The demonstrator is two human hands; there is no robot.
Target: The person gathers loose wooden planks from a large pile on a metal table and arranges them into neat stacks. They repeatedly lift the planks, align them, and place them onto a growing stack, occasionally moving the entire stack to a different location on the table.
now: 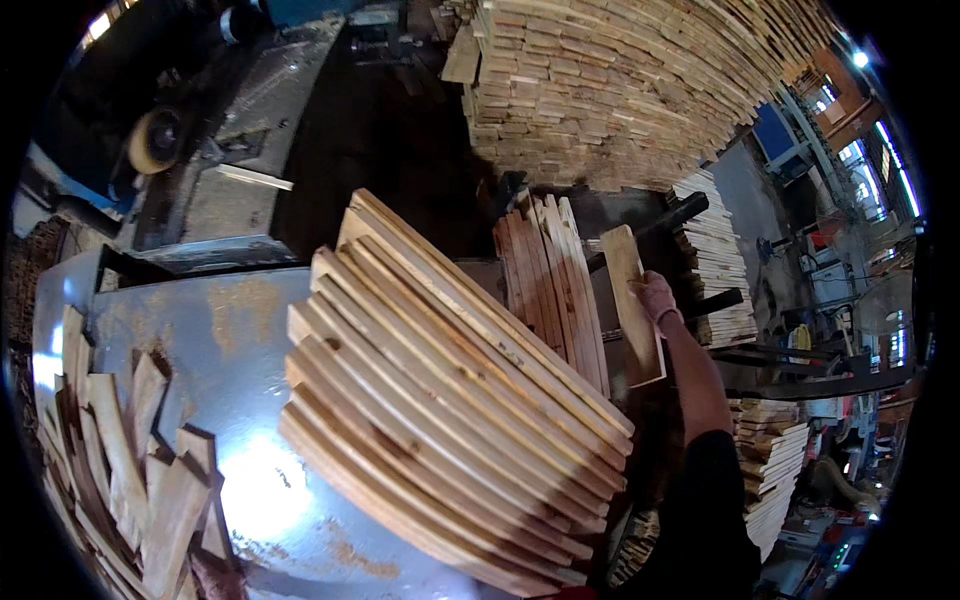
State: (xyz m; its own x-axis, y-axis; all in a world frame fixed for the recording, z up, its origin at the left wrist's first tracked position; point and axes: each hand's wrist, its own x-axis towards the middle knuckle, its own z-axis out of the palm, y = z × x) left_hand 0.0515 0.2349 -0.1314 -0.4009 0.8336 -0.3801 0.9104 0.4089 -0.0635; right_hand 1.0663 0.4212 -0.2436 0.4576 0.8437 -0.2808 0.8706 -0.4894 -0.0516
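Note:
My right hand point(657, 300), in a pinkish glove, is closed on the edge of a flat wooden board point(628, 275). It holds the board tilted beside a small row of upright boards point(560, 270). In front of me a large row of long wooden boards point(440, 390) stands on edge, packed side by side on the metal table point(250, 310). At the lower left edge, what looks like my left hand point(215, 577) is beside a loose heap of short boards point(125, 460). Its fingers are too dark and cut off to make out.
A tall stack of boards point(600, 90) rises at the back. Black bars point(715, 303) jut out at the right, near more stacked boards point(715, 260). A machine with a pale wheel point(155, 140) stands at the far left, a thin wood strip point(255, 178) on its bed.

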